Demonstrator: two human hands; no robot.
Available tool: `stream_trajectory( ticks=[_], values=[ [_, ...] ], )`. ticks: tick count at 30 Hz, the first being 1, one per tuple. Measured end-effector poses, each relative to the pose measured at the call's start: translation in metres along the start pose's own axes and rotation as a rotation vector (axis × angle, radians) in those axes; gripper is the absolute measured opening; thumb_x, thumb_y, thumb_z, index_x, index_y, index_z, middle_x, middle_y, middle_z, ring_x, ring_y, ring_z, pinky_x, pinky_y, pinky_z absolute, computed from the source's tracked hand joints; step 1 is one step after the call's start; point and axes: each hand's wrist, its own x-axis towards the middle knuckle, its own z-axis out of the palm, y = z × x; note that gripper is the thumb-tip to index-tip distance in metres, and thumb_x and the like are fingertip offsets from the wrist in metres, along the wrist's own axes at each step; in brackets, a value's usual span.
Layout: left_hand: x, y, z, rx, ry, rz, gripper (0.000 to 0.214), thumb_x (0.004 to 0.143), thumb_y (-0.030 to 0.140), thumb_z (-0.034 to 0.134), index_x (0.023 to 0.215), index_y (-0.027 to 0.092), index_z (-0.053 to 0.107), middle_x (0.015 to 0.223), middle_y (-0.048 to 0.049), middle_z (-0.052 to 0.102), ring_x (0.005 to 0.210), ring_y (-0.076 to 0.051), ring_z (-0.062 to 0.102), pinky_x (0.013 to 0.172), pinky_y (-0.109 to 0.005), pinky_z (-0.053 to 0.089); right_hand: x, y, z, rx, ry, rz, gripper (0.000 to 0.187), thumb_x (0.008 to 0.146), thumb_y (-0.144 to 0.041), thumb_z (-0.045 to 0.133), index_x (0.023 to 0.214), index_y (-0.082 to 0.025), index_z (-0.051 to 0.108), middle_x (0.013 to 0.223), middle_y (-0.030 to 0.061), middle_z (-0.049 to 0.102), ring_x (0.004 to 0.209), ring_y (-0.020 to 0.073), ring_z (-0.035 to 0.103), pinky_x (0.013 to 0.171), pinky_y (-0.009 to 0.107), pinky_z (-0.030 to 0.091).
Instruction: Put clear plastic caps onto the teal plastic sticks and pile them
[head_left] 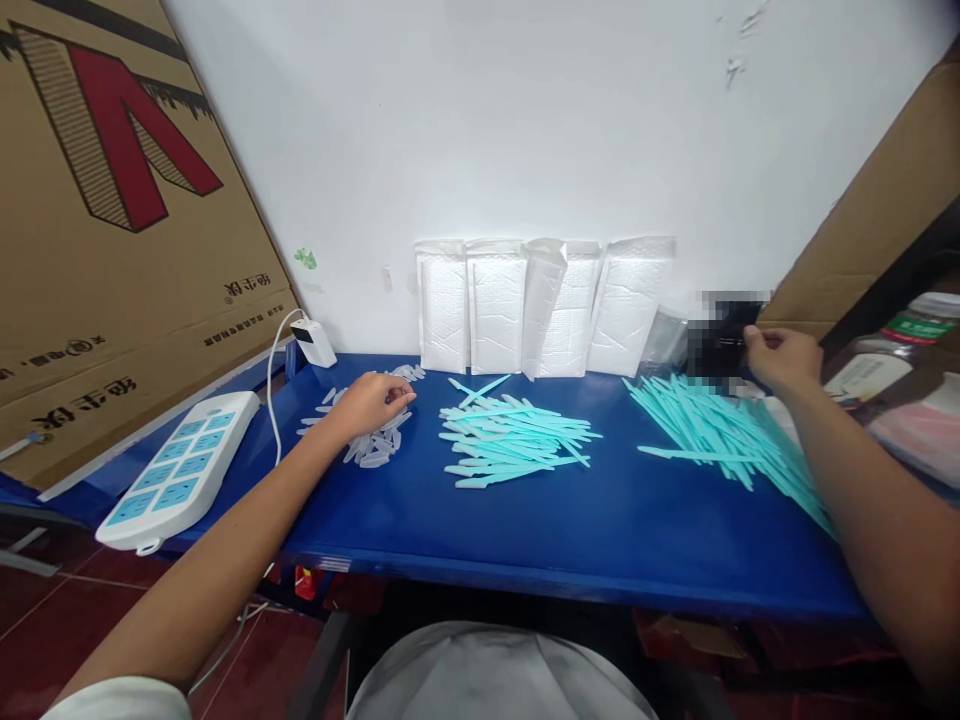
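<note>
My left hand (373,400) rests on a pile of small clear plastic caps (375,440) at the left of the blue table (525,530), fingers curled and pinched together over them. My right hand (782,358) reaches to the far right, fingers closed on a dark blurred object (724,335) near the wall. A heap of teal plastic sticks (510,435) lies in the middle. A second, longer heap of teal sticks (720,430) lies under my right forearm.
Several white bubble mailers (540,305) lean on the wall behind the table. A white power strip (180,470) and a white charger (313,342) sit at the left edge. Cardboard boxes (112,220) stand at left and right; packaged goods (911,400) lie at far right.
</note>
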Motion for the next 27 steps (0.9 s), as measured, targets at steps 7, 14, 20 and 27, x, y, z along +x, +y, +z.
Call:
stream_trajectory(
  ticks=[7, 14, 20, 27],
  values=[
    [0.000, -0.002, 0.002, -0.006, 0.011, 0.007, 0.034, 0.100, 0.046, 0.058, 0.097, 0.020, 0.080, 0.088, -0.0063, 0.080, 0.077, -0.022, 0.072, 0.068, -0.030, 0.049, -0.003, -0.003, -0.001, -0.016, -0.009, 0.015, 0.033, 0.091, -0.035, 0.064, 0.104, -0.008, 0.080, 0.102, 0.0207, 0.076, 0.101, 0.0332, 0.069, 0.099, 0.045, 0.052],
    [0.000, -0.001, 0.001, -0.012, 0.013, 0.006, 0.033, 0.100, 0.045, 0.058, 0.097, 0.020, 0.080, 0.088, -0.0065, 0.080, 0.077, -0.022, 0.072, 0.068, -0.030, 0.049, -0.002, -0.003, -0.001, -0.063, -0.019, -0.003, 0.036, 0.093, -0.033, 0.061, 0.108, -0.007, 0.080, 0.107, 0.0225, 0.077, 0.104, 0.0351, 0.070, 0.098, 0.045, 0.052],
    [0.000, -0.001, 0.002, -0.018, 0.010, -0.004, 0.033, 0.099, 0.045, 0.059, 0.096, 0.020, 0.080, 0.087, -0.0061, 0.080, 0.077, -0.022, 0.072, 0.068, -0.030, 0.048, -0.001, 0.001, 0.002, -0.044, -0.022, -0.007, 0.034, 0.088, -0.043, 0.070, 0.101, -0.012, 0.077, 0.100, 0.0180, 0.077, 0.099, 0.0328, 0.070, 0.094, 0.044, 0.053],
    [0.000, 0.002, 0.000, -0.002, -0.005, -0.006, 0.035, 0.100, 0.046, 0.057, 0.099, 0.020, 0.080, 0.091, -0.0068, 0.080, 0.080, -0.023, 0.073, 0.070, -0.031, 0.050, 0.001, 0.008, 0.014, -0.091, -0.043, -0.094, 0.070, 0.066, -0.066, 0.087, 0.107, -0.012, 0.071, 0.101, 0.0187, 0.074, 0.090, 0.0331, 0.067, 0.082, 0.048, 0.054]
  ],
)
